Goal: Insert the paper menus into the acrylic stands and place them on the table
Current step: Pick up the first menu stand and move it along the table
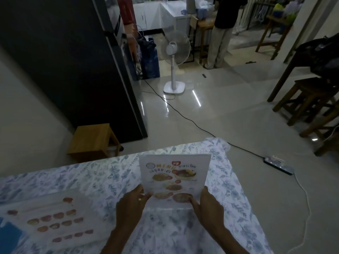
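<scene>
Menu (174, 176) stands upright on the desk (229, 189), its lower corners pinched by the left hand (131, 209) and right hand (209, 209).

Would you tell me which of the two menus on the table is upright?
The menu held at its lower corners by the left hand and right hand stands upright; the other menu sheet lies flat to the left.

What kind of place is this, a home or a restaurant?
Probably a small restaurant or home eatery: a printed food menu in hand, wooden stools at tables, and a kitchen counter behind.
</scene>
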`<state>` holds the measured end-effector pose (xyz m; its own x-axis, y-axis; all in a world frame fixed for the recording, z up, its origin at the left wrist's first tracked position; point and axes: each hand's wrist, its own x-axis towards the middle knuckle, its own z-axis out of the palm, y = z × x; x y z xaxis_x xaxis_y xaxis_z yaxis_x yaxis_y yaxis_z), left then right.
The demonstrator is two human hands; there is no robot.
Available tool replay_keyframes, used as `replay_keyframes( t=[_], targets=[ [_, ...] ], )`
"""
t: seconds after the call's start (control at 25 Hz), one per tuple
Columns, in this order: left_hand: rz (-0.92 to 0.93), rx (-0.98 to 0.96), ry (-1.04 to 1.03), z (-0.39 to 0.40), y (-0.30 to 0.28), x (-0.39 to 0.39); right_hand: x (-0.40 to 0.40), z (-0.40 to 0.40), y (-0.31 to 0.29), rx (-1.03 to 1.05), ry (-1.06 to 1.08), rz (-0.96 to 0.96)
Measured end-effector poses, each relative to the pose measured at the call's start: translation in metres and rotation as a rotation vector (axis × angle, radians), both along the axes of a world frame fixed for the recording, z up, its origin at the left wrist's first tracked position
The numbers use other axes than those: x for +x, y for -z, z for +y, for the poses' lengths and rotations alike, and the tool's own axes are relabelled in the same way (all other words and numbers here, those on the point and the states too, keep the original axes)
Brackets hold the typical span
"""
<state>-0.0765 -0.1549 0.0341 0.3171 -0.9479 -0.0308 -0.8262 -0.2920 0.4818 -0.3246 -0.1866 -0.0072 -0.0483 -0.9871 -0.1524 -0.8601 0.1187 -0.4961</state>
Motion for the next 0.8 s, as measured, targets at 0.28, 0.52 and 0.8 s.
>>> replay_keyframes(
  t=[0.28,0.52,0.8],
  targets=[
    [-0.018,-0.115,-0.008,-0.139,-0.009,-0.084,-0.092,-0.156,-0.042,-0.120,-0.066,0.035],
    [-0.062,-0.180,-0.027,-0.217,-0.011,-0.121,-0.127,-0.240,-0.055,-0.171,-0.116,0.006],
    [-0.104,-0.156,-0.015,-0.253,0.017,-0.127,-0.131,-0.285,-0.031,-0.129,-0.178,0.028]
  ],
)
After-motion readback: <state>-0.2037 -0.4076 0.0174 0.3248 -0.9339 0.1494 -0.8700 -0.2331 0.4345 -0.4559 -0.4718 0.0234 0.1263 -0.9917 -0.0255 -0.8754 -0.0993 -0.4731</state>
